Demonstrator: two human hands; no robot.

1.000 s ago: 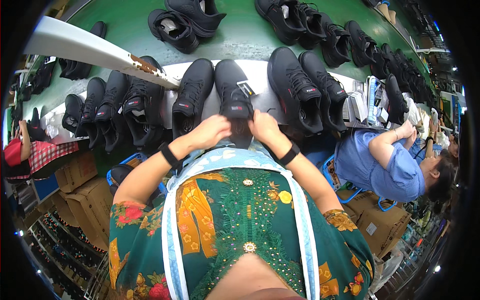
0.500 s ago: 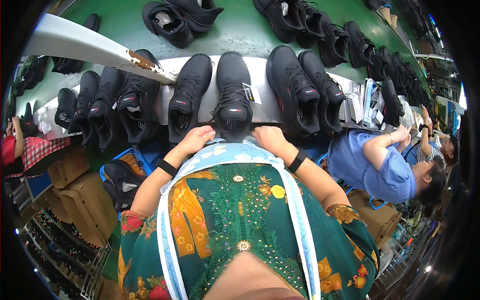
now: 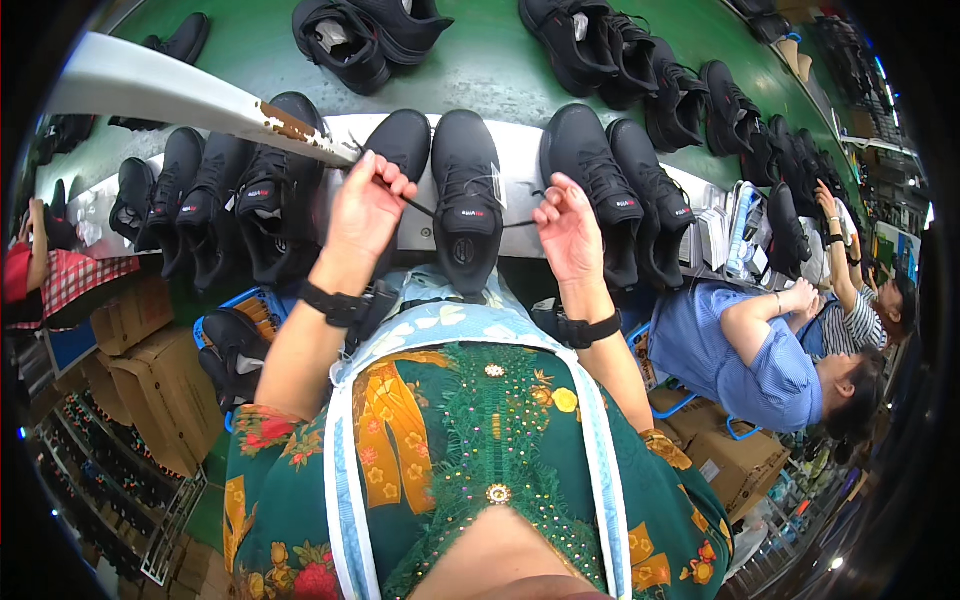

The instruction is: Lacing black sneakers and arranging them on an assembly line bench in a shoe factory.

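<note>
A black sneaker (image 3: 465, 170) lies in front of me on the pale ledge, toe pointing away. Its dark shoelace (image 3: 420, 207) stretches out to both sides. Pinched in my left hand (image 3: 372, 205) is one lace end, left of the shoe. My right hand (image 3: 572, 228) grips the other end at the right, fingers curled, palm partly turned up. Behind my left hand is another black sneaker (image 3: 402, 140), partly hidden. Right of my right hand stands a further pair, its nearer sneaker (image 3: 585, 150) close to my fingertips.
A white post (image 3: 180, 90) with chipped paint slants in from the left. More black shoes line the ledge and the green conveyor (image 3: 480, 60). At the right sits a co-worker in a blue top (image 3: 735, 340). Cardboard boxes (image 3: 165, 390) stand at the lower left.
Both hands have risen from the ledge's near edge to either side of the middle sneaker and now hold its lace ends. The white tag on that shoe no longer shows clearly.
</note>
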